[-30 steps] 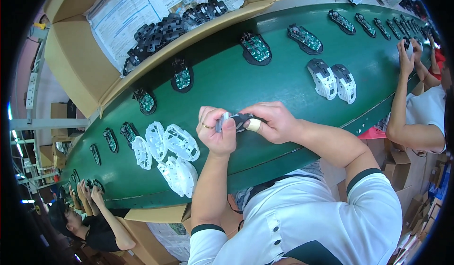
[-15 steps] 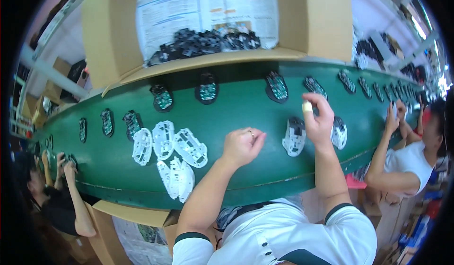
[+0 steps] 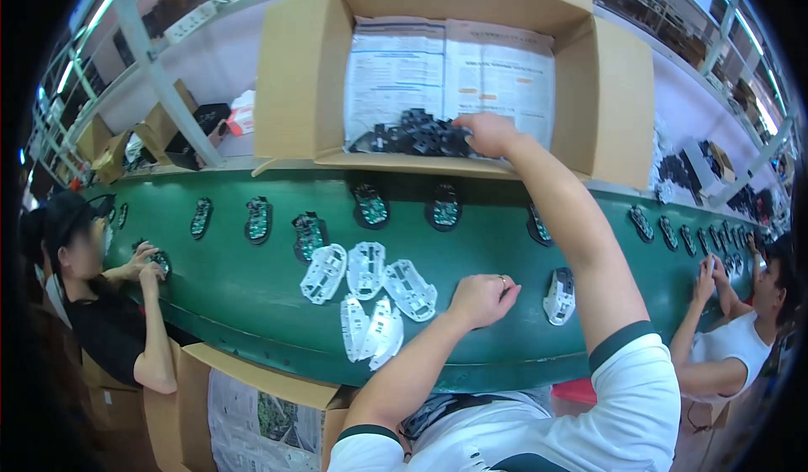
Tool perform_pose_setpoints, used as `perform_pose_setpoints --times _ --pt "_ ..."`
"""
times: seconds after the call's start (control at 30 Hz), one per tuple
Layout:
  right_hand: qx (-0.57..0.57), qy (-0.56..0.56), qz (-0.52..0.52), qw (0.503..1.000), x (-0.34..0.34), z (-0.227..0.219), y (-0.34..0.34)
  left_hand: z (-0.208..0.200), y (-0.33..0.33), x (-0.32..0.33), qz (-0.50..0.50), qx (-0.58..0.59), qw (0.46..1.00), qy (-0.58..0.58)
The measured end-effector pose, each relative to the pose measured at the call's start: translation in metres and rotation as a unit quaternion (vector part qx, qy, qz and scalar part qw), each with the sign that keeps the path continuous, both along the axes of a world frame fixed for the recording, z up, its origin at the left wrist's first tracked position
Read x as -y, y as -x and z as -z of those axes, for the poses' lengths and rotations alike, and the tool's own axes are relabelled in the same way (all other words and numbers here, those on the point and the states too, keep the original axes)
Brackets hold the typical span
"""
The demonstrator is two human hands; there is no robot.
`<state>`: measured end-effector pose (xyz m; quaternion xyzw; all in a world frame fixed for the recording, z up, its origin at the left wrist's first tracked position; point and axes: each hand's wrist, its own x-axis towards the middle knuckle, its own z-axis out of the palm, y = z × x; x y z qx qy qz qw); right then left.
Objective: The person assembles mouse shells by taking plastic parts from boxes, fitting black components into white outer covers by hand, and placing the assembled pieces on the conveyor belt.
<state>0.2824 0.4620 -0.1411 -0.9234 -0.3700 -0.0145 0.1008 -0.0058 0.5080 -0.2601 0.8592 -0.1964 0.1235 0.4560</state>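
Note:
My right hand [image 3: 492,133] reaches into the cardboard box [image 3: 623,101] at the back, its fingers closed at the right end of a pile of black plastic parts [image 3: 412,133]; the fingertips are partly hidden among them. Loosely fisted, my left hand [image 3: 486,300] rests above the green work surface [image 3: 497,354]; whatever it holds, if anything, is hidden. To its left lie several white mouse-shaped shells [image 3: 366,272]. One white shell with a dark upper end [image 3: 559,297] lies to its right, beside my right forearm.
Black mouse bases with green circuit boards [image 3: 370,207] line the belt. My right arm partly covers one base [image 3: 539,226]. Co-workers sit at left [image 3: 93,295] and right [image 3: 741,329], handling parts. An open carton lined with newspaper [image 3: 265,413] stands at the near left edge.
My right hand has moved from above the belt, beside the white shells, up and forward into the box. My left hand stays fisted. The view has shifted, showing more of the box.

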Motion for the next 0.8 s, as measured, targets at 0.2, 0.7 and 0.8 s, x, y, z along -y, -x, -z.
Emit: perform_pose_setpoints --times 0.2,0.7,0.8 --pt "-0.015 0.025 -0.024 0.999 0.018 0.034 -0.032 -0.009 0.003 0.001 -0.024 0.025 0.999 0.023" --pt "0.089 -0.342 0.058 0.934 0.006 -0.009 0.020 0.006 -0.007 -0.027 -0.064 0.033 0.997 -0.034" --pt "0.106 -0.518 -0.051 0.847 0.049 -0.022 0.102 0.001 -0.005 -0.025 -0.088 0.011 0.996 0.023"
